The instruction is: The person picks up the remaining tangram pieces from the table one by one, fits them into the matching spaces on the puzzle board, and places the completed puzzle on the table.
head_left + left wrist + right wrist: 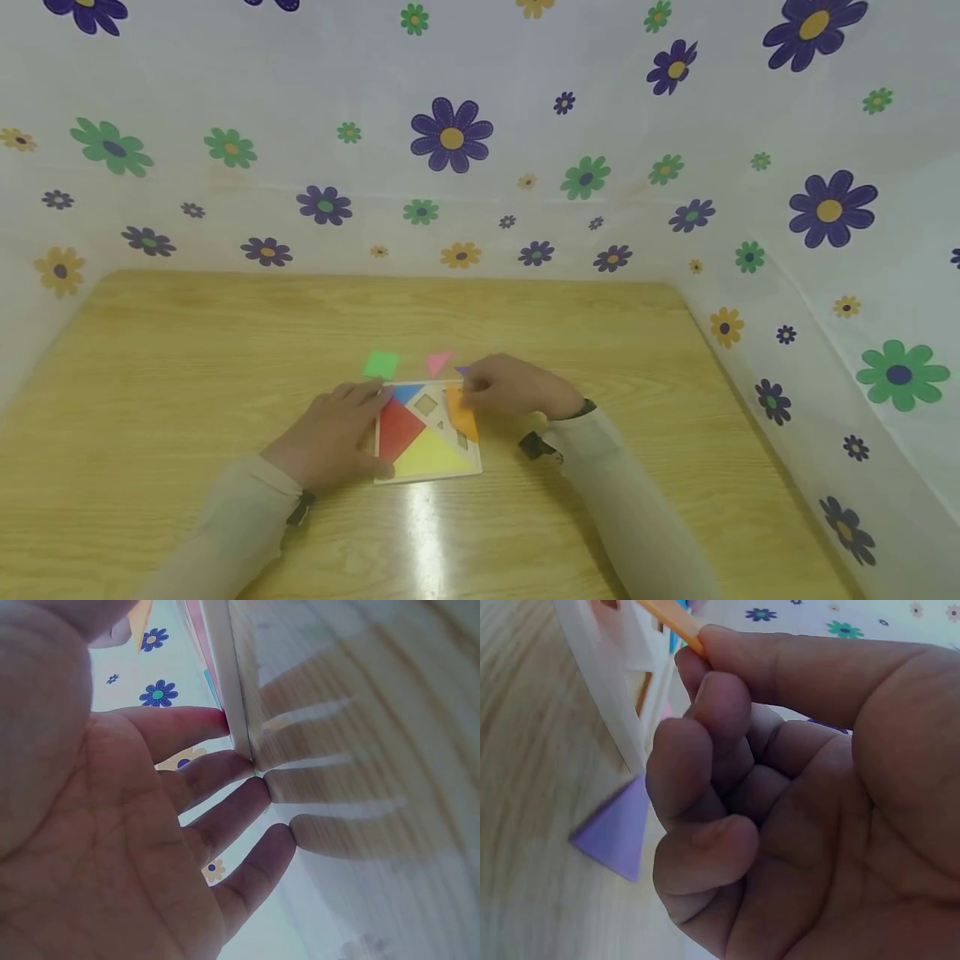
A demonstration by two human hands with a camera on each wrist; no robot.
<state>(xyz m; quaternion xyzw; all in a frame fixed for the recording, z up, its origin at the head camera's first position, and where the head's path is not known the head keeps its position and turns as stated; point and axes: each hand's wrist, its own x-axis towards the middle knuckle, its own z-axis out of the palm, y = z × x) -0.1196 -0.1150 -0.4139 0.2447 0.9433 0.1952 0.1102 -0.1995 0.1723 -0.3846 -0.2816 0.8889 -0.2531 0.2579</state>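
Observation:
A square tangram puzzle board (435, 478) lies on the table. My left hand (333, 429) rests along its left edge, fingers spread, thumb at the near corner; in the left wrist view the fingertips touch the board's side and the tabletop. My right hand (521, 387) pinches an orange tangram piece (461, 417) between thumb and forefinger, tilted over the board's right side. Red (397, 429), yellow (431, 457) and blue (407, 393) pieces lie in the board beside several bare recesses. The right hand partly hides a purple triangle (619, 829) by the far right corner.
Beyond the board's far edge lie a green piece (382, 364) and a pink piece (438, 362) on the wooden table (225, 350). White flower-patterned sheeting (300, 158) rises behind the table and along its sides. Dark straps circle both wrists.

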